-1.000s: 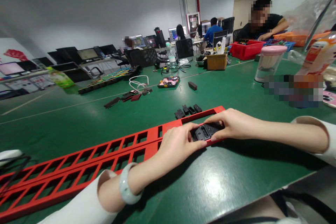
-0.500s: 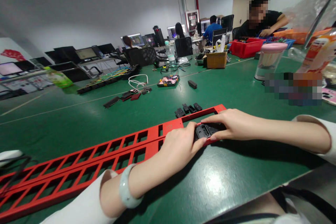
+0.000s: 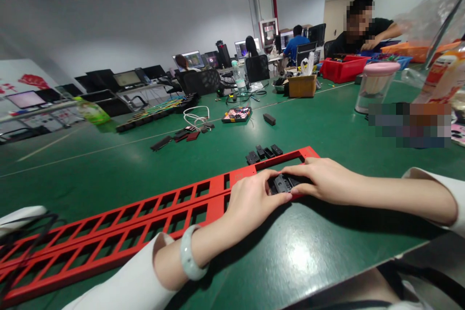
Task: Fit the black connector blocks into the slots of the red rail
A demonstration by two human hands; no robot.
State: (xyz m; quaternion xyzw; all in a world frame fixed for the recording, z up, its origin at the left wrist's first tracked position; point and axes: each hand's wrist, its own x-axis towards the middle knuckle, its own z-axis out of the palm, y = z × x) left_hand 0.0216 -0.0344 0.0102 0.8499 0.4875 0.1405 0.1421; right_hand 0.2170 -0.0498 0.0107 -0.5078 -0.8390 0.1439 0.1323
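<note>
Two long red slotted frames (image 3: 217, 207) lie side by side, running from the lower left to the middle of the green table. At the right end of the nearer one, black plastic blocks (image 3: 282, 183) sit between my hands. My left hand (image 3: 252, 196) closes on them from the left, thumb at the near edge and fingers at the far edge. From the right, my right hand (image 3: 319, 179) pinches them the same way. The hands partly hide the blocks and the frame's end. Several loose black blocks (image 3: 268, 151) lie just beyond the farther frame.
Farther back are a single black block (image 3: 269, 119), a small tray of parts (image 3: 237, 115), a white cable (image 3: 196, 118) and dark strips (image 3: 162, 143). A pink-lidded jar (image 3: 377, 88) stands at right. A co-worker (image 3: 370, 29) sits behind a red bin (image 3: 341, 69).
The view has shifted slightly, so the scene sits a little farther right and lower. My left hand's fingers have moved a little closer to my right hand over the black blocks.
</note>
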